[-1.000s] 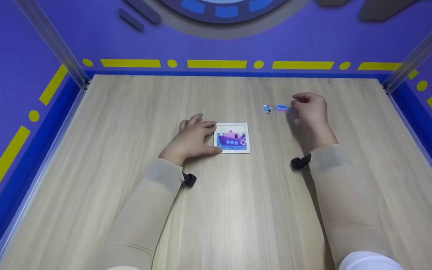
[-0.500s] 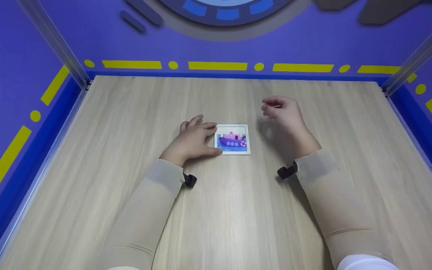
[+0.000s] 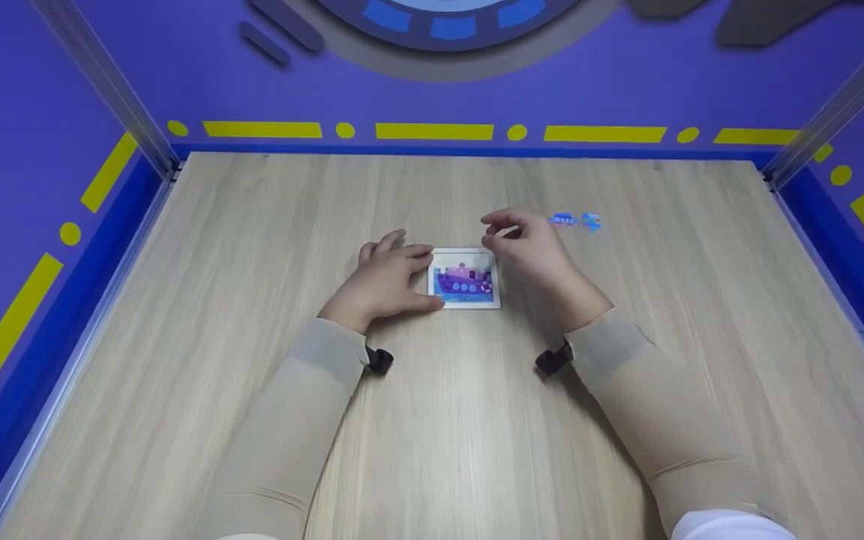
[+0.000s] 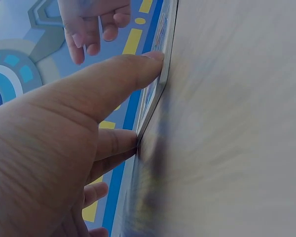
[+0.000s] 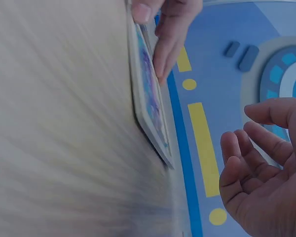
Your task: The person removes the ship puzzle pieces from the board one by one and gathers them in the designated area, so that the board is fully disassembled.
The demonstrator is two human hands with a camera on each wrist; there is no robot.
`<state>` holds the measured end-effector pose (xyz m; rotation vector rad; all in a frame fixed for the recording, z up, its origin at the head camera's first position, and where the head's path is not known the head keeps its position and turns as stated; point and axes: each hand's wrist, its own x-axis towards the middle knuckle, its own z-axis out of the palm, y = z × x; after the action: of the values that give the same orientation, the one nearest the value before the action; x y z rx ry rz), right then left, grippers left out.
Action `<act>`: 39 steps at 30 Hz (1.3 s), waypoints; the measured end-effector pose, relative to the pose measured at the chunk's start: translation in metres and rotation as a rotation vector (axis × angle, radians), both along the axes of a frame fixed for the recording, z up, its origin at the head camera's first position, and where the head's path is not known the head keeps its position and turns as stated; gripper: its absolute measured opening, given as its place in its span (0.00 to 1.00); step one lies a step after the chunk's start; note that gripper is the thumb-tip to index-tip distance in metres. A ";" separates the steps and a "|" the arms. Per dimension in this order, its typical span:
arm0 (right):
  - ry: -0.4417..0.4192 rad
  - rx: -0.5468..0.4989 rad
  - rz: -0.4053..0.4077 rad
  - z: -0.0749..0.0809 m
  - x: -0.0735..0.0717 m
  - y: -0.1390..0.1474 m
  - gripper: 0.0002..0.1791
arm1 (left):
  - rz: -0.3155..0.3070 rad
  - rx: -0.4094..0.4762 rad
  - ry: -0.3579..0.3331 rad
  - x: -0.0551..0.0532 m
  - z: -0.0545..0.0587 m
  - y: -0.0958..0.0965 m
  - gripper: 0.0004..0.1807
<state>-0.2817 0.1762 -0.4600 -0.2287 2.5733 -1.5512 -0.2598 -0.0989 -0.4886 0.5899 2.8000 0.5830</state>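
A small white-framed jigsaw puzzle (image 3: pixel 464 281) with a pink and purple ship picture lies flat on the table. My left hand (image 3: pixel 383 281) holds its left side, thumb at the near corner and index finger at the far corner; the left wrist view shows that thumb on the tray's edge. Over the puzzle's far right corner hovers my right hand (image 3: pixel 528 244), fingers loosely bent. In the right wrist view its fingers (image 5: pixel 256 158) are apart, with nothing visible between them. Two loose puzzle pieces, one blue with windows (image 3: pixel 563 219) and one blue and yellowish (image 3: pixel 591 221), lie beyond it.
The wooden tabletop (image 3: pixel 417 420) is bounded by a blue-purple back wall (image 3: pixel 177 67) with yellow marks and by similar side walls. A black wrist camera (image 3: pixel 379 361) sits on the left sleeve, another (image 3: pixel 552 361) on the right.
My right hand has moved left from over the loose pieces to the puzzle's far right corner, uncovering two pieces. My left hand stays on the puzzle.
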 end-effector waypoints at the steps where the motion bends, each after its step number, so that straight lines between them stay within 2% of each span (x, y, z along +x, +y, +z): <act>1: -0.002 0.009 0.011 -0.002 0.001 -0.002 0.23 | 0.000 -0.002 0.002 0.000 -0.001 0.000 0.53; 5: -0.019 0.038 0.065 -0.009 0.004 -0.010 0.24 | -0.004 0.001 0.002 0.001 -0.003 0.000 0.53; 11: -0.001 0.053 0.146 -0.017 0.007 -0.020 0.25 | -0.004 0.011 0.004 0.002 -0.004 -0.001 0.52; 18: -0.016 0.134 0.177 -0.023 0.012 -0.028 0.23 | -0.006 0.023 -0.003 0.004 -0.004 -0.002 0.52; 33: 0.094 0.326 0.260 -0.037 0.011 -0.033 0.22 | -0.018 -0.007 0.010 0.001 -0.001 -0.001 0.53; 39: 0.117 0.337 0.263 -0.039 0.010 -0.034 0.19 | -0.017 0.001 0.013 0.001 0.001 -0.001 0.53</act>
<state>-0.2717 0.1424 -0.4987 -0.6062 2.7050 -1.0267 -0.2589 -0.0999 -0.4872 0.6192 2.8037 0.5787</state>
